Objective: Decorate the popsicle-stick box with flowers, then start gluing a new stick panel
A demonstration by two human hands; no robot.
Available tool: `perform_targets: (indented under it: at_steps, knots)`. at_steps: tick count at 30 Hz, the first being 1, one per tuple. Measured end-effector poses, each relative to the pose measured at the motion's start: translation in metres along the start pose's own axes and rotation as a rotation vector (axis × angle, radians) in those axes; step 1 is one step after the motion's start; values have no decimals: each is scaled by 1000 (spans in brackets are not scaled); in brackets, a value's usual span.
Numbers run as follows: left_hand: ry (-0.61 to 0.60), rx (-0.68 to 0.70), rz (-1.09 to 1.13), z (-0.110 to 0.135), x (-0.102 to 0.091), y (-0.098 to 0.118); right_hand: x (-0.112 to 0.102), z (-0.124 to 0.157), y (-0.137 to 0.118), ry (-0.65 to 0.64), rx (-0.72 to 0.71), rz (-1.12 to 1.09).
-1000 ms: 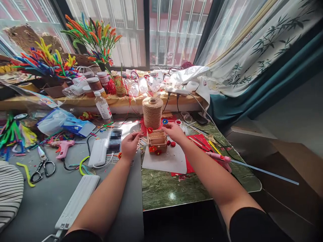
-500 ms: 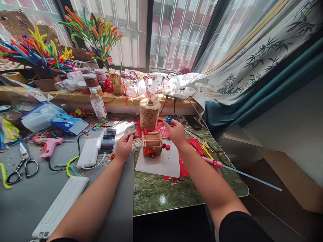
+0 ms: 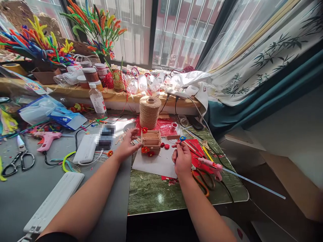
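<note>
A small wooden box with dividers stands on a white sheet, trimmed with red and orange pipe-cleaner flowers along its front and left. My left hand is beside its left side, fingers spread and holding nothing. Off to the right, my right hand pinches a blue pipe-cleaner flower with a yellow centre. A red disc lies on the sheet between the box and my right hand. Behind the box rises a big spool of brown twine.
At right a pink glue gun with a long glue stick juts past the table edge, near orange-handled scissors. Leftward lie another pink glue gun, black-handled scissors, a power strip and a water bottle.
My right hand has come back toward me and slightly right with the blue flower. My left hand has opened its fingers and moved closer to the box.
</note>
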State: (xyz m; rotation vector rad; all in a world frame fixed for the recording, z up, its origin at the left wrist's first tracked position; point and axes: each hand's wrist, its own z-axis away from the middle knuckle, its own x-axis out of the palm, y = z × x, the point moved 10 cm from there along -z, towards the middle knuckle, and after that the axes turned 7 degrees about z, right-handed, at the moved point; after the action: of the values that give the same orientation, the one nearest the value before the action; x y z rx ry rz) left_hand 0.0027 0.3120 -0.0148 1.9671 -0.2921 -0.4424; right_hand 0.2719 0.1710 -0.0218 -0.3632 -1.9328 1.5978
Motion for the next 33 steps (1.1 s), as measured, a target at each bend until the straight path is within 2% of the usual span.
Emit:
perform_targets:
  at_steps: [2,5,8,12,17,20,24,27,30,32,33]
  knots:
    - [-152,3,-75,3,9,1,7,9,24,-37,86,5]
    - [-254,-11,-215,9,12,-2,21,18,50,-128,232,19]
    - [-269,-14,-286,11,14,-9,28,22,62,-188,323,-19]
    - [-212,-15,-311,8,17,-12,31,19,60,-214,348,-94]
    - [-33,113,-253,10,21,14,33,3,42,-240,295,-151]
    - [46,80,-277,16,27,13,32,-5,40,-237,286,-154]
    - [7,22,-306,20,40,-4,29,-6,50,-216,312,-123]
    - [-10,9,-325,20,37,-12,25,-5,56,-180,320,-89]
    - [-76,-11,-348,16,30,-13,4,-6,44,-16,179,-9]
    - [-99,1,-340,13,21,-4,-9,0,25,91,34,77]
    - [-76,21,-322,11,14,3,-11,5,15,104,-30,130]
